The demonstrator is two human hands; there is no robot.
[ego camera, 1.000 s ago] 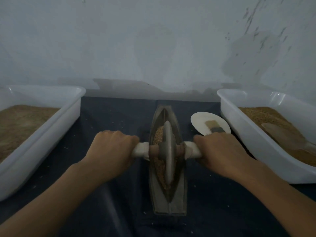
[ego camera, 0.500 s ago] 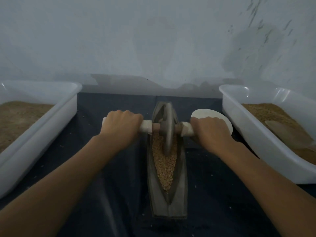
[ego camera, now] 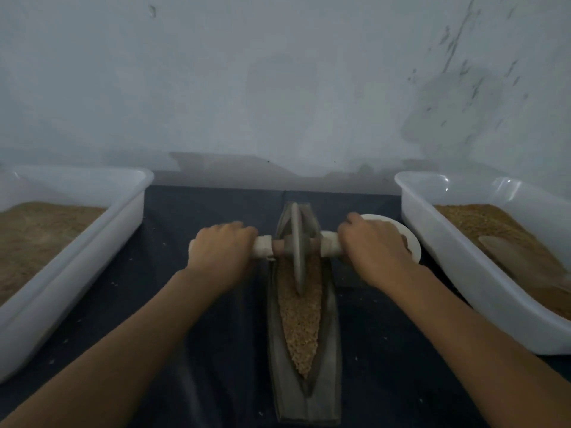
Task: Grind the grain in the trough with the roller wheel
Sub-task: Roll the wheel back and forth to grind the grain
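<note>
Both fists wrapped on the axle: left hand (ego camera: 221, 254) at 9 o'clock of wheel (ego camera: 297, 242), right hand (ego camera: 372, 247) at 3, balancing pressure. Wheel upright toward 12 in trough (ego camera: 304, 393); grain (ego camera: 299, 319) toward 6.

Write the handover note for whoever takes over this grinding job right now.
Left hand: gripping the pale left handle of the axle.
Right hand: gripping the right handle likewise.
The grey disc-shaped roller wheel stands upright in the far half of the long, boat-shaped dark trough.
The tan grain fills the groove and looks mostly coarse, so grinding is under way, not finished.
Two white plastic tubs, left and right, hold more brown grain.
Left to do: roll back over the near half and repeat.
</note>
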